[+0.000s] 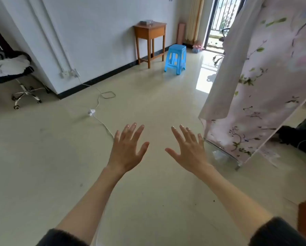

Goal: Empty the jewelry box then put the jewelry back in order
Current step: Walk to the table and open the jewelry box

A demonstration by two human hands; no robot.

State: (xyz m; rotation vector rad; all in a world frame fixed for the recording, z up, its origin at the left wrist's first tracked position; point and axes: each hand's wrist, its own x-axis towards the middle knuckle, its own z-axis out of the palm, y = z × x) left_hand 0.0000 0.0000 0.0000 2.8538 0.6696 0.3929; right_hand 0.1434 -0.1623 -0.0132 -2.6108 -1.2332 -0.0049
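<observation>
My left hand (127, 148) and my right hand (188, 148) are stretched out in front of me above the floor, backs up, fingers spread and straight, holding nothing. Far across the room a small wooden table (150, 35) stands against the wall. On its top lies a flat grey box-like thing (146, 22), too small to tell whether it is the jewelry box. No jewelry is visible.
A blue plastic stool (176, 58) stands beside the table. A white cable with a plug (91, 111) trails over the floor from a wall socket. An office chair (11, 68) is at the left, a floral fabric wardrobe (255, 86) at the right. A balcony door (219, 23) lies beyond.
</observation>
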